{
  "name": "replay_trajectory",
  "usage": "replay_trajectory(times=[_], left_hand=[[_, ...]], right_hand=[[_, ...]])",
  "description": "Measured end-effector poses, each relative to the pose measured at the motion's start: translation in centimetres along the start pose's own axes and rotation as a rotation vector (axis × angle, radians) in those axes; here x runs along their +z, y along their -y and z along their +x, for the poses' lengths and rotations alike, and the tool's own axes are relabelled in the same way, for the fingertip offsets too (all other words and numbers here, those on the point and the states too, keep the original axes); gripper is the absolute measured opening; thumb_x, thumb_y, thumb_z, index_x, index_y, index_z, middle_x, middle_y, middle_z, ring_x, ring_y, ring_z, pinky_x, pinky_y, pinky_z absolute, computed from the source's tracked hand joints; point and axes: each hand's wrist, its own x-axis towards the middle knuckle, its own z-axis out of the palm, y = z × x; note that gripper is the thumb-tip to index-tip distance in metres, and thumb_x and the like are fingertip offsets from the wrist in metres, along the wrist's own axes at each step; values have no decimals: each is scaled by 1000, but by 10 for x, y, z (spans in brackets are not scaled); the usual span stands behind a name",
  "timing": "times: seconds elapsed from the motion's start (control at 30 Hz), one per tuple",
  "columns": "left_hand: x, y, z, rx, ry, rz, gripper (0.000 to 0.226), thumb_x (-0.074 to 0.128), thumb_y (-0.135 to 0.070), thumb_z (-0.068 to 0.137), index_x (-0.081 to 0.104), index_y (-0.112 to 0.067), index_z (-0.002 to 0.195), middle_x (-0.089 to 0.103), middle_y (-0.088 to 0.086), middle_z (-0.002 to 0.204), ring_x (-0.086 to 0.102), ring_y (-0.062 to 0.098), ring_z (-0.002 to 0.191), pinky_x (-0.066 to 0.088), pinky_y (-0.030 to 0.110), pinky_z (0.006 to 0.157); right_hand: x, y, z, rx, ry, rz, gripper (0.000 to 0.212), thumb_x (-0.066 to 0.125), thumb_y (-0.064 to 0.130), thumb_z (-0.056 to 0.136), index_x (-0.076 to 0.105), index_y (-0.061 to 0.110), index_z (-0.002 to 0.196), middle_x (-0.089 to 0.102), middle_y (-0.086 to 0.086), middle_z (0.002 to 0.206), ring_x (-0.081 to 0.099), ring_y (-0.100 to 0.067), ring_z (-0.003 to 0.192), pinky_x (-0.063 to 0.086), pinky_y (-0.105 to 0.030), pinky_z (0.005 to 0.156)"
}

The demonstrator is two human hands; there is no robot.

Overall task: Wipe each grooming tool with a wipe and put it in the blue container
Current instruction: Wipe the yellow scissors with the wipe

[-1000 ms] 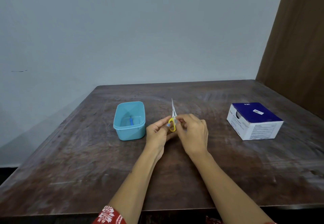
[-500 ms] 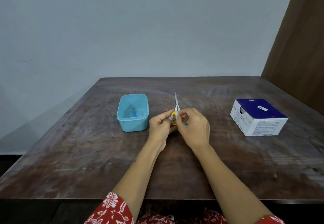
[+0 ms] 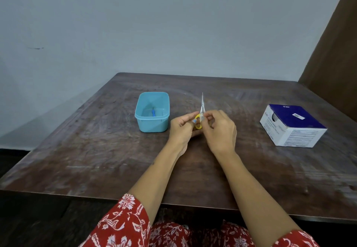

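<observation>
One blue-handled tool (image 3: 153,113) already in blue container (image 3: 152,125), centre-left. Both hands pinch scissors (image 3: 201,109) mid-frame: left hand (image 3: 181,129) on handle, right hand (image 3: 220,131) prob. wiping; wipe itself hidden.

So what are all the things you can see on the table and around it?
Blue container: one, light blue, left of the hands on the table.
Small tool: one, blue, inside the container.
Scissors: one, yellow handles, silver blades pointing up, held between both hands.
Box: one, dark blue and white, right side of the table.
Table: one, dark brown wood.
Wall: pale grey-blue, behind the table.
Sleeves: red with white flowers, bottom edge.
Left hand: grips the scissors' handle.
Right hand: pinches the scissors near the pivot.
</observation>
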Motion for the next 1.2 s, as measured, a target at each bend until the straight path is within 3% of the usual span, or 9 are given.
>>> replay_trajectory(times=[0.1,0.27,0.47,0.7,0.87,1.03,1.1,1.2], left_hand=[[0,0,0,-13,23,3,26,51,6,89,61,4,113,68,12,90,66,16,80,59,25,68],[-1,0,1,-9,-41,33,32,46,10,88,61,1,115,68,12,92,65,16,78,55,21,67],[1,-2,-2,-15,20,14,26,50,8,88,61,4,111,68,10,86,66,13,75,59,25,65],[0,-2,-2,1,7,23,21,53,7,87,64,-1,104,69,8,85,68,9,70,59,25,64],[0,0,-1,23,-2,25,25,51,7,89,61,3,112,69,8,86,69,9,70,59,28,71],[-1,-1,-1,44,-12,-6,21,54,8,87,64,2,104,73,3,75,70,13,72,59,28,71],[-1,-1,-1,40,-16,7,22,56,7,86,64,2,105,72,6,81,69,15,75,59,30,73],[0,0,-1,26,-20,33,20,56,6,86,66,-1,102,72,0,74,69,11,70,59,29,71]], right_hand=[[-1,0,0,-39,-5,17,6,65,17,84,68,14,89,62,0,82,51,-13,63,45,-29,59],[1,3,-3,-11,145,-42,7,67,25,75,63,20,72,57,9,71,53,-12,64,36,-23,59],[0,0,1,-45,-43,-38,5,64,18,84,64,15,88,61,-1,86,58,-20,77,39,-27,60],[5,0,1,-148,-42,-109,10,62,3,82,65,7,90,61,-12,88,60,-31,77,50,-39,61],[1,-2,2,22,29,-110,19,56,-3,82,62,6,99,60,-13,99,57,-32,91,45,-40,73],[1,-5,3,168,73,-94,16,53,3,83,61,8,97,60,-12,101,56,-31,96,43,-38,76],[0,-6,3,82,16,-42,14,54,1,84,61,7,95,61,-11,98,57,-31,92,44,-37,73],[-1,-1,2,-86,-47,-26,13,55,-3,84,62,6,92,61,-10,93,58,-29,87,46,-37,69]])
